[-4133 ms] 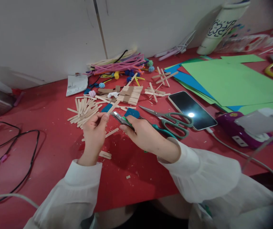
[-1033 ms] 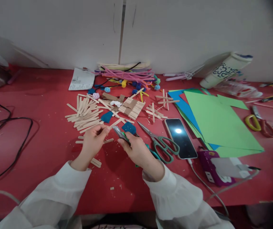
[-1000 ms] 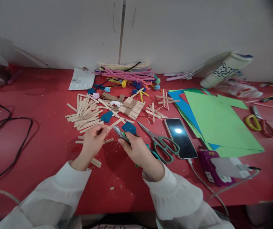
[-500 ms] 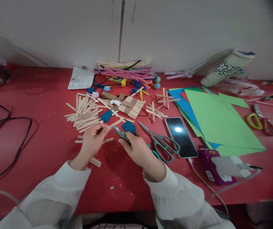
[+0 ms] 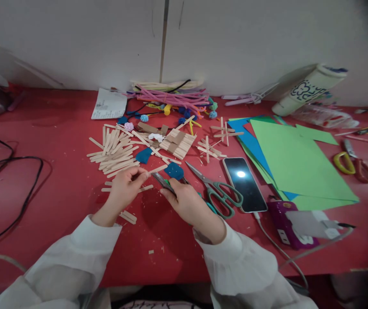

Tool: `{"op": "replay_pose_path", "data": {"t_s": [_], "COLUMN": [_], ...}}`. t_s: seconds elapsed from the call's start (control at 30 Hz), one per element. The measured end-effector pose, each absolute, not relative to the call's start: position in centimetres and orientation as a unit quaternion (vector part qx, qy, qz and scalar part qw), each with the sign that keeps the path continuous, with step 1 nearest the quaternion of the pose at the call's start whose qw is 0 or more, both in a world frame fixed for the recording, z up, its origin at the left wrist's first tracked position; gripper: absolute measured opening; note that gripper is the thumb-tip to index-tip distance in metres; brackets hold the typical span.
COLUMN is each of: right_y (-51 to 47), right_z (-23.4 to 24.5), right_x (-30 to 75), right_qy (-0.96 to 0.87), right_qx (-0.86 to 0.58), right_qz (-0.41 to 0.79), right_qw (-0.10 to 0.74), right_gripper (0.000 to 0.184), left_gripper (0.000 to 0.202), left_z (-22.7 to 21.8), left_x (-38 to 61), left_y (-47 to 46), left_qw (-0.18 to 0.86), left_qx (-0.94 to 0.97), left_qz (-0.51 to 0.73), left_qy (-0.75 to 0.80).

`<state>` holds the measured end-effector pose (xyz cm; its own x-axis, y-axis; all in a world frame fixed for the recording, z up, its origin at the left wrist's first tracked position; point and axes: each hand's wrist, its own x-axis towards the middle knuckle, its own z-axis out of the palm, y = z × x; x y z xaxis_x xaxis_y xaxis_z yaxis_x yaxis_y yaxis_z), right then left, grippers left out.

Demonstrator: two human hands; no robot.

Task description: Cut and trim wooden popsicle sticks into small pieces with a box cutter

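Observation:
My left hand [image 5: 124, 189] is closed, thumb and forefinger pinching a thin wooden craft stick [image 5: 158, 169] that points up to the right. My right hand [image 5: 188, 199] is wrapped round a utility knife [image 5: 162, 181] with a bit of green on it. Its blade end lies close to the left fingertips, just under the stick; whether it touches is too small to tell. Several loose sticks lie beneath and beside my left hand. To the right of my right hand rest grey-green-handled scissors [image 5: 219, 193]. Dark blue scraps [image 5: 174, 171] lie just beyond the knife.
A pile of craft sticks [image 5: 116, 150] and a taped stick panel [image 5: 178, 143] lie ahead. Pipe cleaners [image 5: 173, 98] line the wall. To the right are a phone [image 5: 245, 184], coloured paper [image 5: 300, 163], a purple box [image 5: 288, 225], a tumbler [image 5: 309, 90] and more scissors [image 5: 354, 163].
The craft stick's far end has dipped slightly, and the knife's blade end has tipped a little lower against it. Both hands stay in nearly the same place.

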<state>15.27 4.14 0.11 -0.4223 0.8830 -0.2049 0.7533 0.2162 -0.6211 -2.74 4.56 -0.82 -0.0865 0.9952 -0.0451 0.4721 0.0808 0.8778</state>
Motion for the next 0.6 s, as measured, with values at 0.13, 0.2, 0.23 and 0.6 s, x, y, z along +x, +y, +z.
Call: {"op": "replay_pose_path", "data": {"t_s": [0.13,0.2,0.23,0.6], "right_y": [4.47,4.43,4.39,4.76], "right_z": [-0.2,-0.41,-0.51,-0.92], "right_x": [15.28,15.21,15.15,14.78], "right_qy": [-0.724,-0.685,-0.664,-0.496], "right_qx": [-0.515,-0.504,-0.496,-0.438], "right_qz": [0.435,0.502,0.535,0.721], "right_qw": [0.144,0.158,0.162,0.205], "right_gripper": [0.021,0.025,0.026,0.028], "left_gripper": [0.022,0.022,0.022,0.02], "left_z": [-1.06,-1.19,-1.23,-1.39], "left_x": [-2.66,-2.64,-2.63,-2.55], "left_y": [4.52,4.54,4.56,4.64], "left_qw": [0.357,0.36,0.361,0.393], "left_qx": [0.564,0.557,0.553,0.504], "left_qz": [0.382,0.39,0.393,0.42], "left_qy": [0.639,0.639,0.64,0.645]}}
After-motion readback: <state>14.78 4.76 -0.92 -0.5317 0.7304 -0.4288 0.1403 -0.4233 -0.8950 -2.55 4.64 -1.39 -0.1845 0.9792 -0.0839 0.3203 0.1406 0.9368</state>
